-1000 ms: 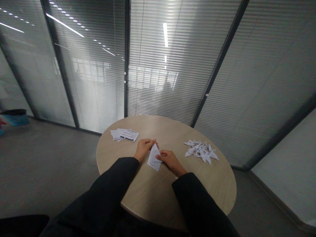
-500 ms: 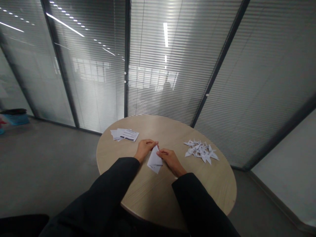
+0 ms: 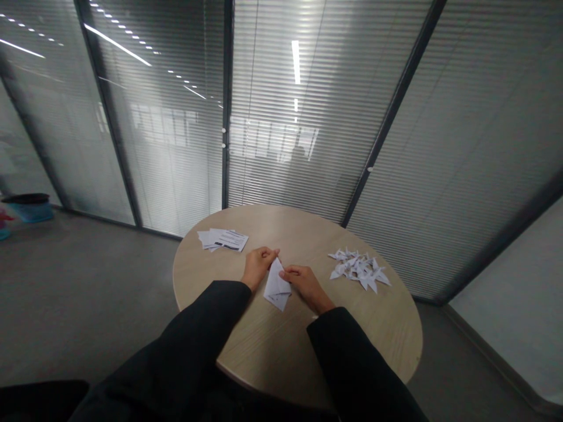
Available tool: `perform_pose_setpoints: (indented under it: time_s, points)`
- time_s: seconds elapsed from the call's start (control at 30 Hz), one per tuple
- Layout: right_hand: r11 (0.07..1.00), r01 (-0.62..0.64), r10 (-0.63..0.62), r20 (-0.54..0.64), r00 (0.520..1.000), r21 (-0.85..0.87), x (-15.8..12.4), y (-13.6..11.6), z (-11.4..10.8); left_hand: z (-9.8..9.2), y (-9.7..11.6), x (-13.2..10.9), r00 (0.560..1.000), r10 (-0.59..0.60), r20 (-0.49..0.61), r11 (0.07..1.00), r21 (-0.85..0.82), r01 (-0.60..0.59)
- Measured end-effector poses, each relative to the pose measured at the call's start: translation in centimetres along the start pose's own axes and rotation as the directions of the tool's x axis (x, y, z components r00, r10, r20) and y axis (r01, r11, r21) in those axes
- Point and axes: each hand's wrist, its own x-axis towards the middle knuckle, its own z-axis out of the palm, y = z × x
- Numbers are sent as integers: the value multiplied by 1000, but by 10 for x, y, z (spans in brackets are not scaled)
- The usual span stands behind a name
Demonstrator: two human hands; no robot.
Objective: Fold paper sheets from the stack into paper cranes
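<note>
Paper (image 3: 277,285), white and folded to a narrow kite shape, lies near the middle of the round tabletop (image 3: 264,346), between the person's two hands. Its long axis runs almost straight away from the person, leaning slightly left at the far end. The sharp tip points away, toward the glass wall (image 3: 308,117), and the broader end with a blunter corner points back toward the person. It seems to rest on the wood at its near end, while the far tip is slightly raised.

The left hand (image 3: 257,266) is curled closed, thumb and fingertips pinching the far tip of the paper. The right hand (image 3: 304,281) lies just right of the paper with fingers bent, its fingertips touching the right edge close to the tip. Whether it pinches that edge or only presses on it cannot be told. Both arms wear black sleeves (image 3: 211,340).

Left of the hands, near the far-left rim, lies a small stack of sheets (image 3: 224,239), the top one printed. To the right, well apart from the paper, sits a loose pile of folded shapes (image 3: 358,269), white and pointed. Behind the tabletop stand glass panels with closed blinds in dark frames. A dark bin (image 3: 26,205) stands on the grey floor (image 3: 88,281) at far left.
</note>
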Motion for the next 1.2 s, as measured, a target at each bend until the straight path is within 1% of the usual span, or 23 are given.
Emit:
perform_pose_setpoints:
  time_s: [0.1, 0.2, 0.27, 0.37, 0.43, 0.53, 0.63, 0.7, 0.93, 1.2]
  points:
    - [1000, 26, -26, 10, 1000, -9, 0, -2, -1, 0, -1, 1, 999, 51, -20, 994, 93, -49]
    - [1000, 22, -22, 1, 1000, -9, -1, -2, -1, 0, -2, 2, 999, 37, -11, 995, 91, -36]
    - [1000, 15, -16, -25, 1000, -15, -1, -1, 0, 0, -4, 3, 998, -13, 55, 1000, 24, 12]
    - [1000, 7, -8, -65, 998, -18, -1, 0, 0, 2, -8, 5, 981, -72, 178, 993, -76, 86]
    - [1000, 6, -7, -70, 998, -9, -1, 1, 0, 3, -11, 5, 975, -89, 204, 989, -101, 111]
    - [1000, 16, -15, -50, 999, 8, -1, 1, 0, 4, -13, 6, 974, -106, 200, 982, -134, 134]
    - [1000, 19, -19, -38, 999, 7, -1, 1, 1, 4, -12, 6, 977, -108, 184, 982, -132, 134]
    - [1000, 20, -20, -47, 999, 1, -1, 1, 1, 4, -10, 5, 978, -107, 178, 984, -124, 131]
    - [999, 22, -24, -72, 997, -38, 0, 2, 0, 5, -1, 1, 974, -127, 187, 972, -174, 160]
    - [995, 62, -69, -90, 994, -79, 1, 0, 1, 5, -2, 0, 984, -105, 145, 984, -125, 124]
